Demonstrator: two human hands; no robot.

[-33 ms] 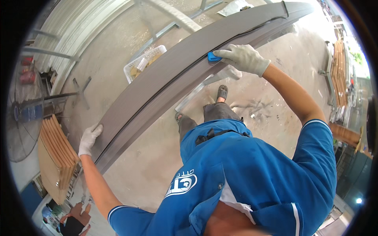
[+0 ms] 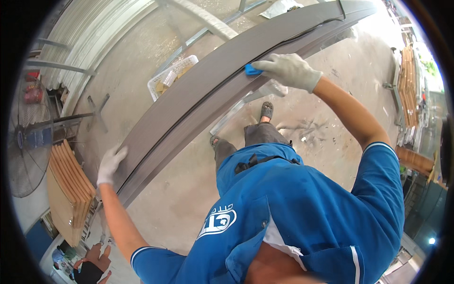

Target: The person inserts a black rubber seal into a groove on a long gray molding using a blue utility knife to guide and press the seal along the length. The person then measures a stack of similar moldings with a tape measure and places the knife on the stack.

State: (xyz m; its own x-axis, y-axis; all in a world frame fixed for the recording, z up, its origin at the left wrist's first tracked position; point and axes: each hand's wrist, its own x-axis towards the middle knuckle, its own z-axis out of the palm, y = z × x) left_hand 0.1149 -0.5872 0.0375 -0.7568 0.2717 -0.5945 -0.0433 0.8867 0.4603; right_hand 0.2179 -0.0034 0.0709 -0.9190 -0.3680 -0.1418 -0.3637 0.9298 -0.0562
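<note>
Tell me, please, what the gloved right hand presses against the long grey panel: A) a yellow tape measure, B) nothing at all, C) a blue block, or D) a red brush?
C: the right hand holds a small blue block against the grey panel, while the left hand rests on the panel's lower end.

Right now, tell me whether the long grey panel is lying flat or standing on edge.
Lying flat. The long grey panel shows its broad face upward; the left hand rests on it, and the right hand presses a blue pad against it.
</note>
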